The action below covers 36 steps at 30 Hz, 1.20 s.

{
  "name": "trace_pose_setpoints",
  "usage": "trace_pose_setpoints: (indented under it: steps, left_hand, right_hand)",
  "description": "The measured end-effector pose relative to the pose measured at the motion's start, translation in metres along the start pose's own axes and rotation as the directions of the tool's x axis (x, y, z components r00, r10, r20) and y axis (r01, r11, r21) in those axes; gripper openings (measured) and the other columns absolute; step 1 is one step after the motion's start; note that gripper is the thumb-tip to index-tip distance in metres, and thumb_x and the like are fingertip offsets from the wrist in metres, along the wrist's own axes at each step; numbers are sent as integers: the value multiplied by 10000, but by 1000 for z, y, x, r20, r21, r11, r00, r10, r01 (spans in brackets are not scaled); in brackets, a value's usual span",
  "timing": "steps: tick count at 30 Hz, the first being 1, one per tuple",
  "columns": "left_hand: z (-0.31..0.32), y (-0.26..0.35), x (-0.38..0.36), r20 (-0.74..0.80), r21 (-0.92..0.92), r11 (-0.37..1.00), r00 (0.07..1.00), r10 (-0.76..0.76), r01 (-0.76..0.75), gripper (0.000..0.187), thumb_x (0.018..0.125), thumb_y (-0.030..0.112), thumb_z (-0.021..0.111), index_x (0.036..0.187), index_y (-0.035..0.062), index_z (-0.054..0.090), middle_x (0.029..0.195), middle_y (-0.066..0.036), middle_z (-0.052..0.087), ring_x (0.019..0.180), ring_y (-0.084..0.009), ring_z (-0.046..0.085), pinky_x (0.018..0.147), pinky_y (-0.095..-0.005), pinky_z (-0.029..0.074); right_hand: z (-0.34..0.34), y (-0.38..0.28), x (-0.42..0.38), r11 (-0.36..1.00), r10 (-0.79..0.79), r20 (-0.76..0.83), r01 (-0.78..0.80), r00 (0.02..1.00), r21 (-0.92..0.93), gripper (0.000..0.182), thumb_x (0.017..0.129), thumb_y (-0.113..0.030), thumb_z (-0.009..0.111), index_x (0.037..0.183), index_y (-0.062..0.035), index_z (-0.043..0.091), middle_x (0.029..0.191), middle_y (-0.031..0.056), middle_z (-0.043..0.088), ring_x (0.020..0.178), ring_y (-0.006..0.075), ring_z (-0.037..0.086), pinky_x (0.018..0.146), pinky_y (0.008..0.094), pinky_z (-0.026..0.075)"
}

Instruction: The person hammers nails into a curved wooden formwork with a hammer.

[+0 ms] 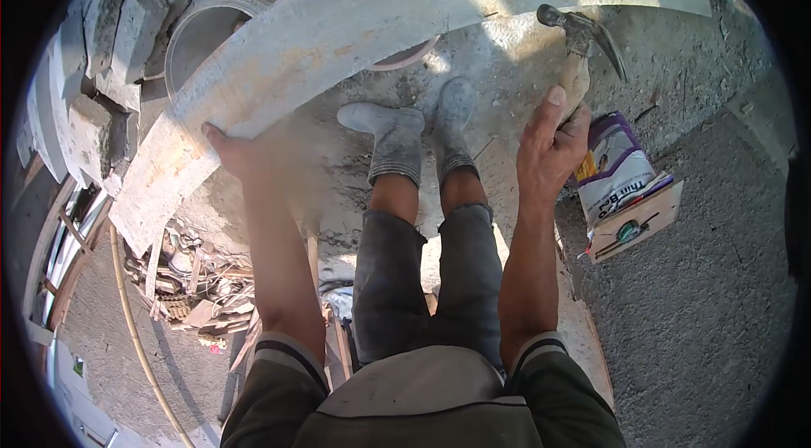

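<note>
My right hand (549,148) grips the hammer (578,44), my left hand (239,156) clasps the board's (329,38) near-left edge, best for something likely stiff.

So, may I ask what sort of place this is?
Probably a building site: rough blocks are piled up, broken wood lies on the ground, and the right hand holds a hammer.
</note>
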State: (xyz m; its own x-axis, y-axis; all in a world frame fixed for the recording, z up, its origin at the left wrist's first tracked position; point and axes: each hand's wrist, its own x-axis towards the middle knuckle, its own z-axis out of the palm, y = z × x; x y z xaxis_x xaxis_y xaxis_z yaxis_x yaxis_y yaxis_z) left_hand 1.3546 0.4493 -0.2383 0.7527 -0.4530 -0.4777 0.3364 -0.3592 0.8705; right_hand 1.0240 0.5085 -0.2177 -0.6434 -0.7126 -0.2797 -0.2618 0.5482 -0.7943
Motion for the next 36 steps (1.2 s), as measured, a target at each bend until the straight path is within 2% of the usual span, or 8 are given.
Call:
trace_pose_setpoints:
  steps: [5,7,13,14,16,19,25,36]
  left_hand:
    - [8,6,-10,34,17,997,996,-82,81,565,979,449,344,1425,108,286,1429,-132,364,1286,-335,386,1052,-548,345]
    - [1,5,-9,50,5,998,997,-64,64,561,978,446,355,1424,112,289,1430,-132,363,1284,-336,388,1045,-558,347]
    - [-11,-9,13,44,15,1000,999,4,-5,551,973,432,400,1418,123,299,1436,-127,352,1276,-346,392,1019,-600,352]
    - [-10,-7,9,55,11,1000,998,-6,5,548,971,429,410,1416,128,301,1438,-125,349,1275,-348,392,1011,-611,353]
    - [-10,-5,6,34,1,999,999,-39,39,555,967,442,415,1422,147,299,1435,-118,356,1275,-348,391,999,-631,347]
    - [-8,-6,11,78,4,999,996,-46,46,560,975,473,354,1435,164,277,1447,-107,345,1294,-341,376,1006,-629,332]
    - [-13,-18,12,108,27,999,994,-21,19,612,961,508,387,1442,149,261,1454,-103,336,1300,-321,361,1065,-563,301]
    - [-21,-30,22,-11,36,999,1000,-16,16,693,927,538,459,1454,146,237,1453,-102,335,1300,-296,363,1072,-498,326]
  right_hand:
    - [25,5,26,979,-205,-146,203,968,-29,309,923,-273,603,950,30,551,696,115,601,604,143,566,571,300,470]
    - [24,4,37,846,33,251,107,967,-522,307,927,-274,600,961,25,539,686,106,592,610,130,557,560,288,461]
    - [30,7,14,979,-186,-189,199,964,51,281,903,-246,624,966,18,552,690,170,623,611,248,642,564,355,490]
    - [35,16,15,978,-192,-197,204,962,46,281,903,-246,624,966,18,552,690,170,623,611,248,642,564,355,490]
    - [46,31,24,880,-14,160,89,987,-466,277,901,-240,620,979,15,545,703,199,627,628,330,648,571,388,492]
    - [45,28,17,993,-55,-29,51,998,-110,277,904,-255,612,953,7,535,684,204,613,625,372,631,567,400,483]
    - [52,34,26,945,-44,92,72,995,-320,305,911,-282,599,933,14,529,673,208,608,618,362,633,569,408,475]
    - [34,-25,167,967,-216,-89,200,972,-158,385,931,-347,556,1009,31,548,722,190,634,658,313,652,642,372,501]
